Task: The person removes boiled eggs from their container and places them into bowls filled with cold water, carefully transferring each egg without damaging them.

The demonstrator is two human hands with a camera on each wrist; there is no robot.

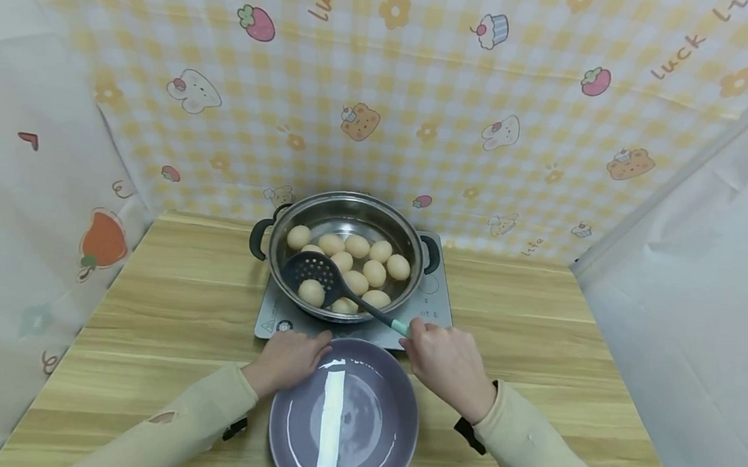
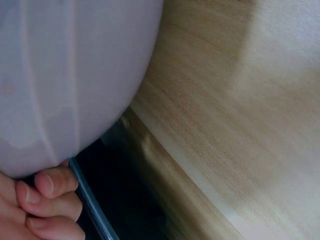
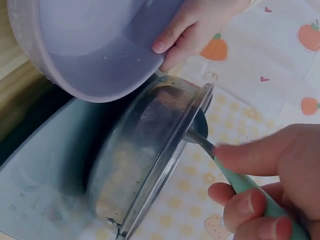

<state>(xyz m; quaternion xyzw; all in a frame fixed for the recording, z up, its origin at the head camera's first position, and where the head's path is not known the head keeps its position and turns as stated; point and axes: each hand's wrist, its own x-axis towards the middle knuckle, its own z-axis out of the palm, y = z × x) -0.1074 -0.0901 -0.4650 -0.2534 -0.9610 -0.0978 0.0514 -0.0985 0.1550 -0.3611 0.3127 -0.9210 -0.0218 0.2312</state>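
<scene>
My right hand (image 1: 446, 359) grips the mint-green handle (image 3: 242, 182) of a slotted skimmer. Its dark, perforated head (image 1: 312, 267) is inside a steel pot (image 1: 357, 198), with one egg (image 1: 311, 292) lying on it. Several other pale brown eggs (image 1: 357, 246) sit in the pot. With its thumb over the rim and fingers curled beneath, my left hand (image 1: 289, 360) holds a purple-grey bowl (image 1: 369, 412) by its far left edge. In the right wrist view the bowl (image 3: 100, 65) is close beside the pot. The bowl holds only glare and a few droplets.
The pot stands on a flat grey induction cooker (image 1: 436, 312) on a wood-grain table (image 1: 517, 314). Two black side handles (image 1: 258, 238) stick out from the pot. A yellow checked cloth (image 1: 421, 86) hangs behind, with pale sheets at both sides.
</scene>
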